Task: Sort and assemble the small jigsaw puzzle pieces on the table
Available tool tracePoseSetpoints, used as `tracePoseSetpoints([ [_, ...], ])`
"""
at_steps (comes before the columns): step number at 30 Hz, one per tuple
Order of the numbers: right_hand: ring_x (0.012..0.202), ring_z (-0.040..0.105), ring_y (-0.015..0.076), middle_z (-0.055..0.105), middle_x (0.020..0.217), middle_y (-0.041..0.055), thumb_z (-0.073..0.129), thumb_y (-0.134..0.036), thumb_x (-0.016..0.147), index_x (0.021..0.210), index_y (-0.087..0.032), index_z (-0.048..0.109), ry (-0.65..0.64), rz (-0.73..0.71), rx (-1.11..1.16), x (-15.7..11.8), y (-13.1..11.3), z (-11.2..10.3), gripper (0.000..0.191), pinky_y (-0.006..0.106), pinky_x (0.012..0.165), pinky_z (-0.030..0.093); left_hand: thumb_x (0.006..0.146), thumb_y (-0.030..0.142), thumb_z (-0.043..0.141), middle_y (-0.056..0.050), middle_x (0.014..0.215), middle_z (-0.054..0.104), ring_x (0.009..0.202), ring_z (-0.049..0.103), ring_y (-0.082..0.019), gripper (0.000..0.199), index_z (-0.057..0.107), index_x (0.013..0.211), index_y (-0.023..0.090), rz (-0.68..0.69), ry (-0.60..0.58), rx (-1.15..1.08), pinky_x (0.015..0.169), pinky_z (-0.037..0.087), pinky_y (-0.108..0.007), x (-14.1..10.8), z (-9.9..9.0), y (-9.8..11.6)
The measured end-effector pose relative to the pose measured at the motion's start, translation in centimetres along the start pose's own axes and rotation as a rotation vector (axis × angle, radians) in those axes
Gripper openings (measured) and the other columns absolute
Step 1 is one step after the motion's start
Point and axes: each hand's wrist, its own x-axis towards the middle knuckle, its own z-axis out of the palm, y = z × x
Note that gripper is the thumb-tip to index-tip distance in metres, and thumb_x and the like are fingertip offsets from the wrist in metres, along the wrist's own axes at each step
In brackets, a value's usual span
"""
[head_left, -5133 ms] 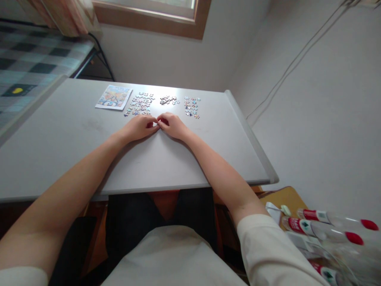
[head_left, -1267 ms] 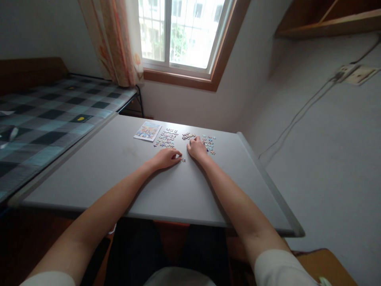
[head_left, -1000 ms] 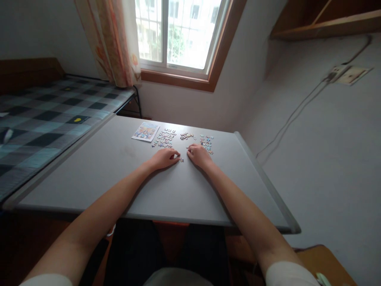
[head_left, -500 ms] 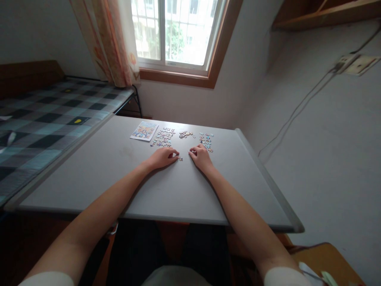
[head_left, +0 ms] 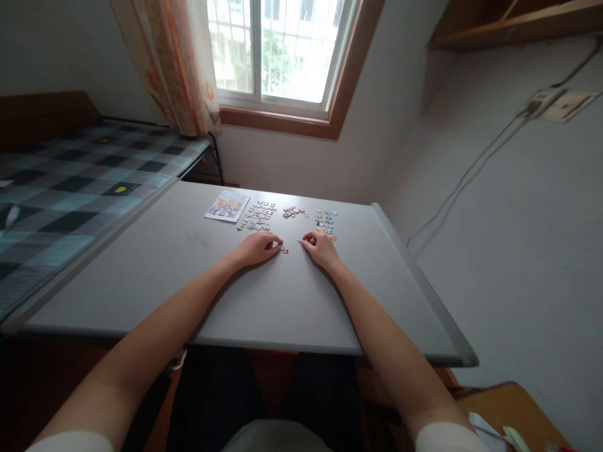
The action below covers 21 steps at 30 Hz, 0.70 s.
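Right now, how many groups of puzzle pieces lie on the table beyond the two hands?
3: the left group beside the picture card, the middle heap, and the right group just beyond the right hand, which may hide some of its pieces.

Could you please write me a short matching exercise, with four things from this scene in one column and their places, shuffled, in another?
Things
1. picture sheet
2. left hand
3. middle heap of puzzle pieces
4. checked mattress

Places
A. between the left group of pieces and the right group of pieces
B. past the left edge of the tabletop
C. close beside a small cluster of pieces
D. on the tabletop, to the left of all the pieces

Right pairs: 1-D, 2-C, 3-A, 4-B.
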Motion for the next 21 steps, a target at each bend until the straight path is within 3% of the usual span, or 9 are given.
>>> tracePoseSetpoints([
  [5, 0.063, 0.052, 0.0117, 0.062, 0.074, 0.0011, 0.062, -0.020, 0.073, 0.076, -0.017, 0.063, -0.037, -0.004, 0.110, -0.3, -0.2, 0.1, 0.005, 0.026, 0.066, 0.043, 0.080, 0.033, 0.052, 0.001, 0.066, 0.058, 0.058, 0.048, -0.011, 0.031, 0.068, 0.105, 0.021, 0.005, 0.008, -0.006, 0.058, 0.035, -0.022, 0.0, 0.1, 0.1],
  [10, 0.067, 0.058, 0.0133, 0.066, 0.076, 0.0028, 0.061, -0.028, 0.073, 0.077, -0.017, 0.063, 0.092, 0.042, 0.327, 0.7, 0.8, -0.9, 0.012, 0.026, 0.066, 0.046, 0.079, 0.034, 0.054, 0.001, 0.068, 0.058, 0.060, 0.049, -0.011, 0.030, 0.070, 0.103, 0.024, 0.027, 0.007, -0.034, 0.060, 0.037, -0.022, -0.1, 0.0, 0.2],
  [14, 0.069, 0.061, 0.0158, 0.068, 0.078, 0.0059, 0.064, -0.031, 0.069, 0.084, -0.015, 0.066, 0.178, 0.142, 0.408, 3.8, 3.6, -3.3, 0.022, 0.027, 0.064, 0.048, 0.082, 0.038, 0.053, -0.001, 0.071, 0.058, 0.061, 0.050, -0.011, 0.027, 0.072, 0.095, 0.025, 0.033, -0.005, -0.059, 0.060, 0.037, -0.022, 0.0, 0.0, 0.1],
  [21, 0.073, 0.063, 0.0175, 0.070, 0.078, 0.0082, 0.064, -0.022, 0.065, 0.076, -0.014, 0.069, 0.174, 0.395, 0.182, 8.2, 10.5, -5.2, 0.015, 0.028, 0.070, 0.048, 0.082, 0.038, 0.053, 0.000, 0.071, 0.058, 0.062, 0.050, -0.011, 0.024, 0.072, 0.090, 0.026, 0.019, 0.005, -0.075, 0.061, 0.037, -0.022, 0.1, 0.2, -0.1],
])
